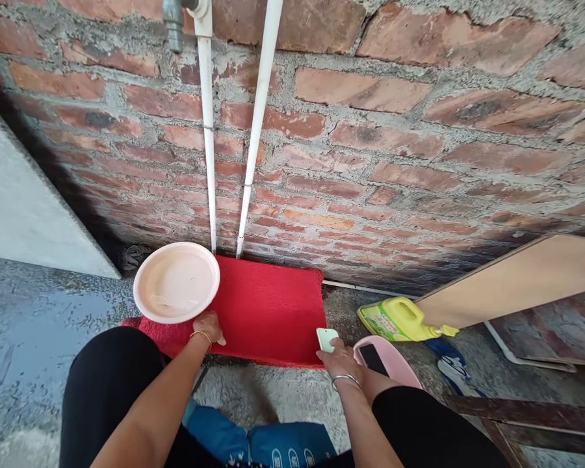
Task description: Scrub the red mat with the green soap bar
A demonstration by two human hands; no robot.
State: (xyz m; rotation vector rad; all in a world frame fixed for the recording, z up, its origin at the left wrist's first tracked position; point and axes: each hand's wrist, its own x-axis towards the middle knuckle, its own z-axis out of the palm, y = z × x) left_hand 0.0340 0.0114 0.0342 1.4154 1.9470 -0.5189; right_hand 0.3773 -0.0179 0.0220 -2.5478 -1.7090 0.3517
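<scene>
Right hand (340, 359): grip clamped on a pale green flat piece (327, 338), at the right edge of the red cloth (270, 309). Left hand (207, 326) at the cloth's near side, beside the pale pink basin (176, 283); can't tell if its grip pinches fabric.

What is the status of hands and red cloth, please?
Left hand at red cloth, by basin. Right hand gripping pale green item. Basin overlapping cloth's left part.

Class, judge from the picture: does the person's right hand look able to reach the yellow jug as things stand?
Probably yes: bare floor shows between the right hand and the yellow jug, with nothing tall blocking. It holds a pale green item, though, which might need setting down first.
</scene>
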